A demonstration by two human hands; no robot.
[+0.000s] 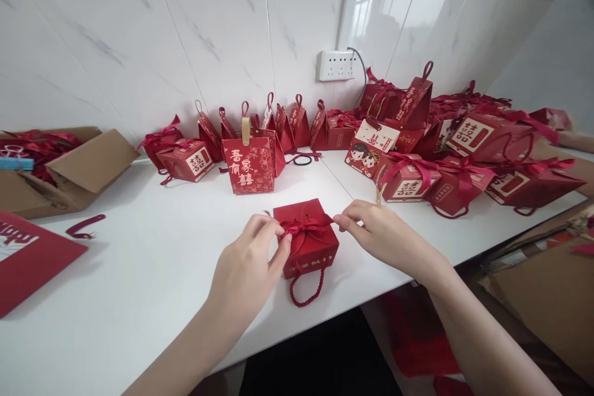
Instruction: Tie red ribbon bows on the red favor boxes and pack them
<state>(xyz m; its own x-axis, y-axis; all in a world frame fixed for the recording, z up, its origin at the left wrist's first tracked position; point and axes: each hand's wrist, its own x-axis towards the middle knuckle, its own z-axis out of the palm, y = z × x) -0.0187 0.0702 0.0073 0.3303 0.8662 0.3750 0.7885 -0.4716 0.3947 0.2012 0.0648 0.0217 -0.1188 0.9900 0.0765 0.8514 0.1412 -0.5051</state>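
A small red gift box [310, 255] sits on the white table in front of me, with a rope handle [307, 304] hanging down its near side. Across its top lies a red ribbon [304, 226] tied in a bow. My left hand [248, 260] pinches the ribbon at the left part of the bow, thumb against index finger. At the box's right side, my right hand [374, 232] has its thumb and index fingertips closed on the right end of the ribbon.
Several red gift boxes [411, 182] with bows stand on the right. A red bag-shaped box [250, 164] and several triangular boxes line the wall below a socket [338, 66]. An open cardboard box [93, 164] of ribbons and a red sheet [32, 263] are at left.
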